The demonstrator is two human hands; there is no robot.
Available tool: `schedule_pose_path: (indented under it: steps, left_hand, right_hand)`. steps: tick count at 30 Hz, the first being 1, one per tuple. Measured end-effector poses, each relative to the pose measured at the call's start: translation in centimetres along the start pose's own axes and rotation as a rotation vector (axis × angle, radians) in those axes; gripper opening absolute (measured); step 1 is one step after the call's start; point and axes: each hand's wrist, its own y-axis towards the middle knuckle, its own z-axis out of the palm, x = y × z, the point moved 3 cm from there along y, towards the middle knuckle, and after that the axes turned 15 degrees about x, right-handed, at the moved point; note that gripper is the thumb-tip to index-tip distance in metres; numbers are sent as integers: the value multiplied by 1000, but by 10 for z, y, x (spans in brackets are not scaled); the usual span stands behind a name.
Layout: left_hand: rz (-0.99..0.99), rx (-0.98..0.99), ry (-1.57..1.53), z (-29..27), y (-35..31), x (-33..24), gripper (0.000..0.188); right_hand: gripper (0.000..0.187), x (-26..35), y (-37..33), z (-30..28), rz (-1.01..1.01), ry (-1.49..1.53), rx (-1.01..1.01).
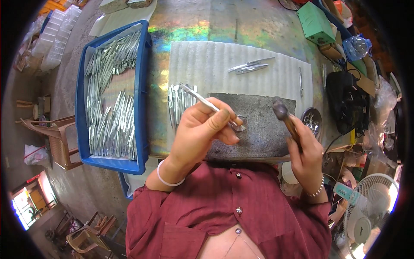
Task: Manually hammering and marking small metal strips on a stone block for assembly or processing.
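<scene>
My left hand (pixel 207 125) pinches a slim silver metal piece shaped like tweezers (pixel 202 98), held slantwise above a dark grey stone block (pixel 267 129). A small round shiny metal part (pixel 239 125) shows by its fingertips; whether it joins the held piece I cannot tell. Wrapped round the wooden handle of a small hammer (pixel 280 108) is my right hand (pixel 306 151), with the dark metal head raised over the block's right side. Several similar slim pieces (pixel 177 103) lie bunched left of the block, and a few more (pixel 249 67) rest on the white foam sheet (pixel 207 56) beyond it.
A blue tray (pixel 144 99) full of slim metal pieces stands at the left. Right of the block sits a dark round dish (pixel 311 121) with small metal bits. Further right are a black bag (pixel 343 101), a green box (pixel 316 23), a water bottle (pixel 357 46) and a fan (pixel 371 207).
</scene>
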Motion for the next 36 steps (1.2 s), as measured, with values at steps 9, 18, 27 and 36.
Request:
schedule_pose_path:
  steps: [9, 18, 27, 36]
  left_hand:
    - [-13, -1, -116, 0, 14, 2, 18]
    - [-65, -70, 212, 5, 13, -4, 40]
    - [14, 15, 628, 1, 6, -6, 23]
    - [-59, 87, 589, 11, 11, 3, 26]
  right_hand:
    - [47, -41, 11, 41, 121, -224, 35]
    - [30, -168, 71, -8, 370, -76, -121]
    - [34, -225, 111, -7, 461, -191, -53]
    - [14, -46, 48, -23, 114, 706, 184]
